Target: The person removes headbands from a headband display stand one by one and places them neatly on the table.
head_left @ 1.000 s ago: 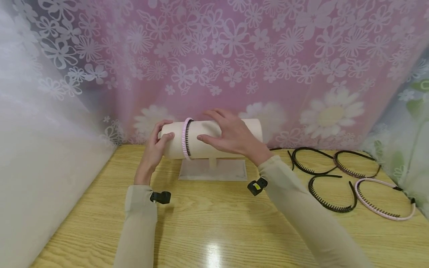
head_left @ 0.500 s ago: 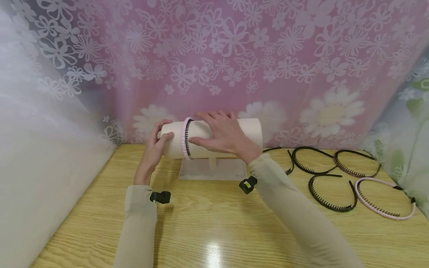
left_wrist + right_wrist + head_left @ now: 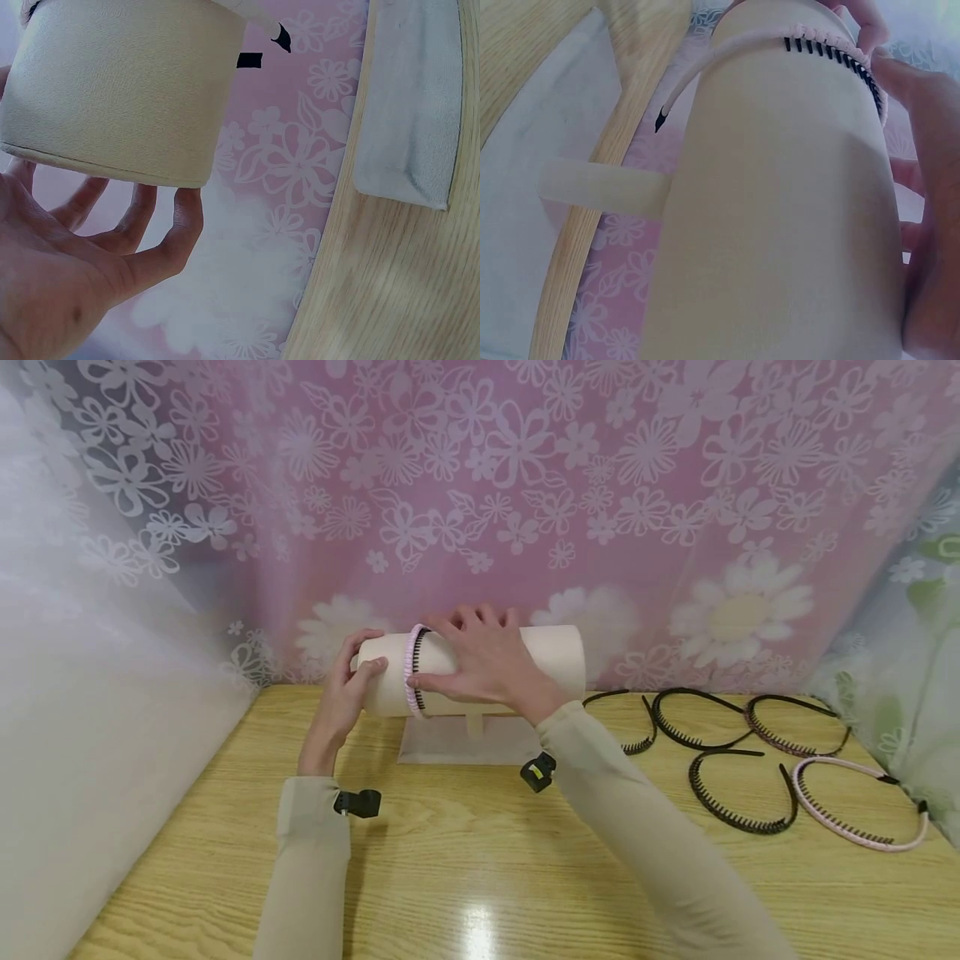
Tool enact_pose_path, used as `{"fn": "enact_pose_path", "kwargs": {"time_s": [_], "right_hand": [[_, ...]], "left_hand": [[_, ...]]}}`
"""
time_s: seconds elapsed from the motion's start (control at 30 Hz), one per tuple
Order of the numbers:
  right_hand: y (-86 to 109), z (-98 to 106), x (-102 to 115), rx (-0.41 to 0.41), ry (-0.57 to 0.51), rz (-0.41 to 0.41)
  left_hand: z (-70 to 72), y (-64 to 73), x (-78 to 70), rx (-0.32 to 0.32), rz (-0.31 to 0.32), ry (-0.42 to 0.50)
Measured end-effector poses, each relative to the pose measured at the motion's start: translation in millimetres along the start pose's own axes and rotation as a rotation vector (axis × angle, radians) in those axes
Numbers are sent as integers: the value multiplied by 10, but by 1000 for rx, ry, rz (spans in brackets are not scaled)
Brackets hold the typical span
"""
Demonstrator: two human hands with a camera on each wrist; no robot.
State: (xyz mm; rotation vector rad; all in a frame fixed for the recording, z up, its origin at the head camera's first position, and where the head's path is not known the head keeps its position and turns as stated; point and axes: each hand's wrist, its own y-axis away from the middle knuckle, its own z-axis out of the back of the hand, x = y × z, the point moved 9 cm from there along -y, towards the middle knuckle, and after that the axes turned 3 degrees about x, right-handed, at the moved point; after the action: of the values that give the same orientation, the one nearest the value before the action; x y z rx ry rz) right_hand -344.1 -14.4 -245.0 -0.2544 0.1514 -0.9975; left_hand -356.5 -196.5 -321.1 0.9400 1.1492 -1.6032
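Note:
A cream padded cylinder (image 3: 551, 656) lies level on a short post above a flat pale base (image 3: 442, 745), forming a headband display stand. Around its left part sits a pink headband (image 3: 412, 652) with dark comb teeth; its dark-tipped end shows below the cylinder in the right wrist view. My left hand (image 3: 337, 702) grips the cylinder's left end, thumb in front, fingertips at the end rim in the left wrist view. My right hand (image 3: 487, 664) lies over the cylinder, fingers spread towards the far side. Its thumb touches the headband's front, and the index finger reaches its top.
Several dark toothed headbands, including one black headband (image 3: 742, 822), lie on the wooden table (image 3: 420, 860) at the right. Another pink headband (image 3: 825, 822) lies at the far right. A flowered curtain (image 3: 480, 485) hangs close behind the stand.
My right hand has slid left along the cylinder until its thumb meets the pink headband. My left hand, the stand and the headband have stayed in place.

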Motion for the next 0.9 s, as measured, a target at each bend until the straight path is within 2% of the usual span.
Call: {"fn": "enact_pose_path", "kwargs": {"time_s": [0.47,0.67,0.9], "right_hand": [[-32,-39,73,2,61,-9],[-33,-25,80,-8,44,-13],[-13,-20,58,19,33,-27]], "left_hand": [[-1,4,-10,1,-20,-10],[7,11,-28,-5,-25,-11],[-1,17,-14,-8,-13,-2]]}}
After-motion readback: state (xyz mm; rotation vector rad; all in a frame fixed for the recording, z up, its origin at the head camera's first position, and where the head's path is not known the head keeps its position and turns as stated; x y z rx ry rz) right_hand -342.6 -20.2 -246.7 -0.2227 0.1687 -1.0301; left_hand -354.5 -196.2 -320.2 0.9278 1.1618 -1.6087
